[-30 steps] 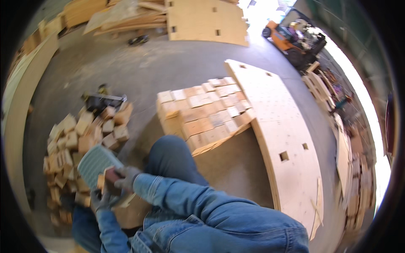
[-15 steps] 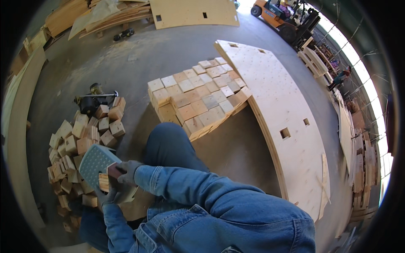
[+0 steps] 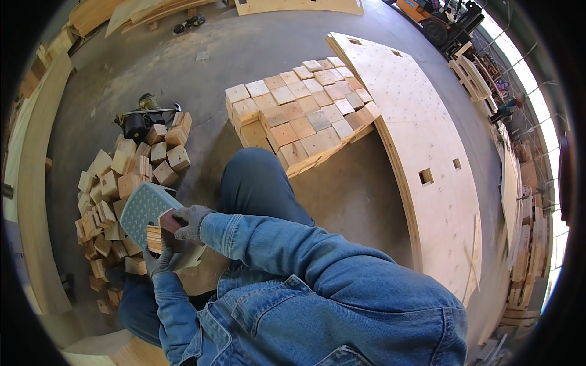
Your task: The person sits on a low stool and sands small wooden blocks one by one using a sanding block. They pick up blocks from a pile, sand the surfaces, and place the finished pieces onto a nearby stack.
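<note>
My left hand (image 3: 160,260), in a grey glove, is closed around a small layered plywood block (image 3: 154,240) and holds it at the blue-grey plastic stool (image 3: 141,210). My gloved right hand (image 3: 195,223) grips a flat reddish-brown block (image 3: 171,221), its exact kind unclear. That piece lies right against the upper edge of the wood block, over the dimpled stool top. Beyond the stool spreads a loose heap of wood blocks (image 3: 110,185). To the right, past my knee, similar blocks stand packed in a neat stack (image 3: 299,116).
Right of the stack lies a long thick plywood panel (image 3: 421,146) with square holes. Behind the heap, a dark power tool (image 3: 137,122) rests on the concrete floor. Another plywood board (image 3: 36,183) runs along the left. An orange forklift (image 3: 427,18) and a person (image 3: 506,108) are far right.
My view has tilted down, so the whole scene sits higher and slightly further right. Both hands keep their holds at the stool, with little visible movement between the two pieces.
</note>
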`<control>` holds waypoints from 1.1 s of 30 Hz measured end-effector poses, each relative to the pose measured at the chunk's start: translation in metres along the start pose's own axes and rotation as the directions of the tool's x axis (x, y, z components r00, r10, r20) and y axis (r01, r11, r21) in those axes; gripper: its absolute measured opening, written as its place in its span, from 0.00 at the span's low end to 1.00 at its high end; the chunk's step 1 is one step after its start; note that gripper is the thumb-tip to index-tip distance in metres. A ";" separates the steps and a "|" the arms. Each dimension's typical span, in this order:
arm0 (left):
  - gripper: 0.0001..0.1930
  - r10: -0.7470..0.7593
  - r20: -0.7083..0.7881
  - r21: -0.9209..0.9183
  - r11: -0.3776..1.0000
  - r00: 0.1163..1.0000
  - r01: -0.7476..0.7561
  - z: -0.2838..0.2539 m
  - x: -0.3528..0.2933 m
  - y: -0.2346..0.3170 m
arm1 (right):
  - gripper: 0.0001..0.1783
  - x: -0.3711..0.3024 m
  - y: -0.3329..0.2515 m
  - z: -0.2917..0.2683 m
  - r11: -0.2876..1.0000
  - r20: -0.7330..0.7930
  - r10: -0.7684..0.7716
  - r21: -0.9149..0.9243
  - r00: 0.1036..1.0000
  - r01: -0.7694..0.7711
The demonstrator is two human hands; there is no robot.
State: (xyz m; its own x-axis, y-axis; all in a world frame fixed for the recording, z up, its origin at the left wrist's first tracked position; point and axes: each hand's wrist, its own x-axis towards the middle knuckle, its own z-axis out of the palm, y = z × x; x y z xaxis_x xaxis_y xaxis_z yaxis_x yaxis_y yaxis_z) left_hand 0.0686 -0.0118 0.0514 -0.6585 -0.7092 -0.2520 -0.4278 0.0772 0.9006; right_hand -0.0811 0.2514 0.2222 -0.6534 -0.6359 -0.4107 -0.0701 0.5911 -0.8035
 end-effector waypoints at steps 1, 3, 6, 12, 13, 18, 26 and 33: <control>0.52 -0.008 -0.012 -0.074 0.997 1.000 0.007 0.001 -0.001 -0.002 | 0.40 -0.001 0.000 0.000 1.000 0.002 -0.006 -0.002 1.000 0.006; 0.53 0.049 -0.039 -0.042 0.998 0.998 -0.051 -0.005 0.002 -0.002 | 0.41 -0.003 -0.002 -0.002 1.000 -0.012 -0.016 -0.003 1.000 0.016; 0.55 0.170 -0.105 0.009 0.985 0.980 -0.170 -0.005 0.010 0.002 | 0.42 -0.001 0.000 0.001 1.000 -0.064 -0.026 -0.008 0.998 0.026; 0.57 0.237 -0.194 0.181 0.962 0.952 -0.203 0.000 0.027 0.000 | 0.42 0.010 0.001 0.011 1.000 -0.146 0.000 -0.007 0.989 -0.001; 0.58 0.253 -0.184 0.144 0.963 0.950 -0.229 0.001 0.028 -0.003 | 0.42 0.011 0.000 0.012 1.000 -0.150 0.005 -0.007 0.989 -0.006; 0.61 0.257 -0.052 -0.026 0.966 0.965 -0.259 0.010 0.026 0.010 | 0.41 0.014 -0.001 0.015 0.999 -0.177 -0.007 -0.040 0.984 -0.001; 0.64 0.368 -0.123 -0.203 0.900 0.922 -0.387 0.022 0.021 0.006 | 0.43 0.026 0.001 0.032 0.993 -0.190 -0.087 -0.093 0.978 0.071; 0.52 0.406 -0.011 -0.263 0.880 0.914 -0.394 0.027 0.030 -0.012 | 0.42 0.028 0.002 0.043 0.937 -0.293 -0.334 -0.210 0.896 0.281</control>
State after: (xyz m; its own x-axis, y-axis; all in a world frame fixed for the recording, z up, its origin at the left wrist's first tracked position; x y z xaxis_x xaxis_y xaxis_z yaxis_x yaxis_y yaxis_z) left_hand 0.0374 -0.0150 0.0230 -0.7687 -0.6243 0.1390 0.0460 0.1629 0.9856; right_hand -0.0672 0.2135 0.1903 -0.7827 -0.6218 0.0266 -0.4072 0.4793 -0.7774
